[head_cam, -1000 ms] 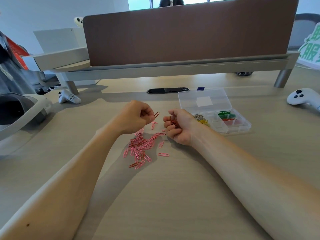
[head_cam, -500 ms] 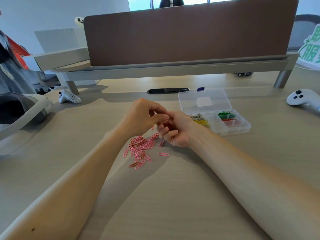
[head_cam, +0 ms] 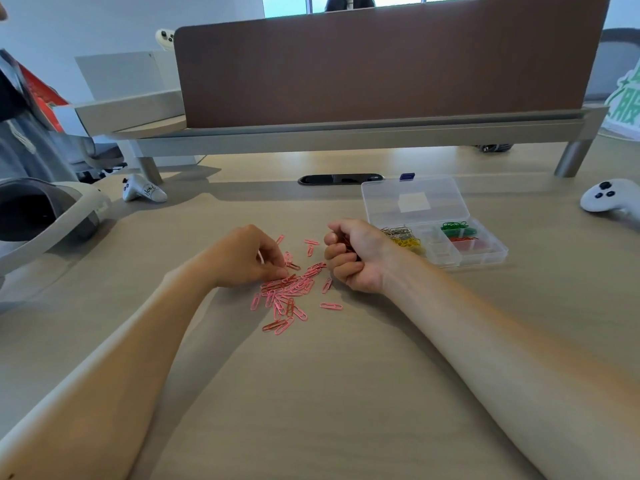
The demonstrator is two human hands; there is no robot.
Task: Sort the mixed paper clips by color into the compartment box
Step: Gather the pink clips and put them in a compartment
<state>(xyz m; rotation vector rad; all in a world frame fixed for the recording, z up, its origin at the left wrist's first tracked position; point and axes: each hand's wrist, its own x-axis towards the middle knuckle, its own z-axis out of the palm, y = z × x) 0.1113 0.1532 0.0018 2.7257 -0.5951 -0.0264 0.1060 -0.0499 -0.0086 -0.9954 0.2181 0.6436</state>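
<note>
Left hand (head_cam: 242, 259) pinching pink clips (head_cam: 292, 292) on counter (head_cam: 339, 393), right hand (head_cam: 358, 259) fisted round red clips (head_cam: 348, 245), green sign (head_cam: 627, 109) far right, reads 服.

Left hand (head_cam: 242, 259) away from the right hand (head_cam: 358, 259) and its red clips (head_cam: 347, 244), now down on the pink clips (head_cam: 292, 289).

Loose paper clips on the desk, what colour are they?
The paper clips are mostly pink, clearest in the head view.
</note>
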